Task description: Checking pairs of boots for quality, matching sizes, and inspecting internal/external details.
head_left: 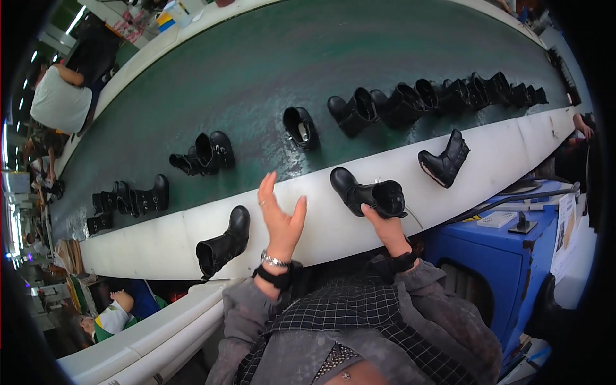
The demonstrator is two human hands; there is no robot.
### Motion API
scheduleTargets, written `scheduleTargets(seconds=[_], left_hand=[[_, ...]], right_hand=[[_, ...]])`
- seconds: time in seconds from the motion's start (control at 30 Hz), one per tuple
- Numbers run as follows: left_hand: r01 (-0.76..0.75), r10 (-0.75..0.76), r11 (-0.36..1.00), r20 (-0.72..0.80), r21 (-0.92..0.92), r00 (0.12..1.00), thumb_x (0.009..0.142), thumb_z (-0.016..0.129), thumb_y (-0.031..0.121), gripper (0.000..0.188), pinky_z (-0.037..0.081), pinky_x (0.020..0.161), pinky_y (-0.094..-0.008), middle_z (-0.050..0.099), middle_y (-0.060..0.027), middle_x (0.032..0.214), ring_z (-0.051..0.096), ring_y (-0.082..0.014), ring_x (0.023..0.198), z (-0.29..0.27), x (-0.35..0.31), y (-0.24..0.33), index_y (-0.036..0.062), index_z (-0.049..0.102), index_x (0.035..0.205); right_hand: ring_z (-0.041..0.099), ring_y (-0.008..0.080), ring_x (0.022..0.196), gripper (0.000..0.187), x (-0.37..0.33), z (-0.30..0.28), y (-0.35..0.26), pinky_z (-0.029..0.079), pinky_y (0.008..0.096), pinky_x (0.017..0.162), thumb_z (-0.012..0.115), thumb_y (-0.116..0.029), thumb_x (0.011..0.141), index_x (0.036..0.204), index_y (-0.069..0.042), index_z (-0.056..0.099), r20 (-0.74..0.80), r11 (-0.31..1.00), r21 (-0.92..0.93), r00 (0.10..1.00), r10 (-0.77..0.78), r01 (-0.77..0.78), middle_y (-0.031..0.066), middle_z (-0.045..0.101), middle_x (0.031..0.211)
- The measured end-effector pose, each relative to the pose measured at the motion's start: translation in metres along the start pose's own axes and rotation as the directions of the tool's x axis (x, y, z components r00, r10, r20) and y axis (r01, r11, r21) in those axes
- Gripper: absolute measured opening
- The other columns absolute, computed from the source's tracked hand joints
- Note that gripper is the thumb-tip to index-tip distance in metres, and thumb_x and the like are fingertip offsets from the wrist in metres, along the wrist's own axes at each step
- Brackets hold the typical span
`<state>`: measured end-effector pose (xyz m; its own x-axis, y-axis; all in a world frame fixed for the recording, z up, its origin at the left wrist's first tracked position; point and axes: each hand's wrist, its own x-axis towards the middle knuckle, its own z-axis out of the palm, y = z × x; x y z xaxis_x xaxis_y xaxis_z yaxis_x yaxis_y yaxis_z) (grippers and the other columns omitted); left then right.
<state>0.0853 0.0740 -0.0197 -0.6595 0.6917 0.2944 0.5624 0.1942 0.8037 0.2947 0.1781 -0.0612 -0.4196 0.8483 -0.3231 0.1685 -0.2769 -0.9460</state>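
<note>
Though left hand (281,223) unclenched, right hand (387,230) closed around black boot (363,195), long axis slantwise, toe far-left.

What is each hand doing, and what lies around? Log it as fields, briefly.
Left hand: empty, open, fingers spread
Right hand: at the shaft of a black boot, thumb against it, other fingers mostly hidden
White ledge: another boot left of the hands, a third boot to the right
Green surface: more black boots, singly and in rows
Right side: blue cabinet
</note>
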Motion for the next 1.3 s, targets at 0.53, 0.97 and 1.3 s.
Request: scheduleTargets(seconds=[0.53,0.97,1.3], left_hand=[[0.519,-0.528,-0.052,0.465,-0.853,0.711,0.088,0.061,0.037,0.049,0.046,0.094,-0.0523,0.055,-0.0140,0.119,0.057,-0.0302,0.105,0.095,0.087,-0.096,0.0003,0.049,0.119],[0.476,-0.378,-0.225,0.527,-0.850,0.761,0.094,0.050,0.037,0.054,0.042,0.101,-0.0505,0.048,-0.0180,0.130,0.050,-0.0326,0.118,0.007,-0.048,-0.021,0.0015,0.038,0.133],[0.456,-0.388,-0.217,0.505,-0.863,0.771,0.094,0.049,0.040,0.057,0.041,0.103,-0.0475,0.046,-0.0173,0.132,0.048,-0.0318,0.121,0.008,-0.061,-0.021,0.0018,0.036,0.134]], right_hand=[[0.062,0.0152,0.092,0.034,0.002,-0.005,0.023,0.047,0.0286,0.082,0.072,-0.016,0.078,0.106,-0.001,0.062,-0.053,0.995,-0.062,0.995,-0.086,0.083,0.0071,0.066,0.098],[0.055,0.0261,0.113,0.036,0.016,0.014,0.004,0.045,0.0434,0.096,0.049,-0.023,0.095,0.125,-0.003,0.048,0.342,0.614,0.743,0.940,-0.005,-0.267,0.0116,0.056,0.123],[0.052,0.0265,0.117,0.041,0.007,0.039,-0.004,0.044,0.0445,0.098,0.047,-0.029,0.095,0.128,-0.003,0.045,0.443,0.530,0.760,0.896,0.000,-0.376,0.0125,0.053,0.126]])
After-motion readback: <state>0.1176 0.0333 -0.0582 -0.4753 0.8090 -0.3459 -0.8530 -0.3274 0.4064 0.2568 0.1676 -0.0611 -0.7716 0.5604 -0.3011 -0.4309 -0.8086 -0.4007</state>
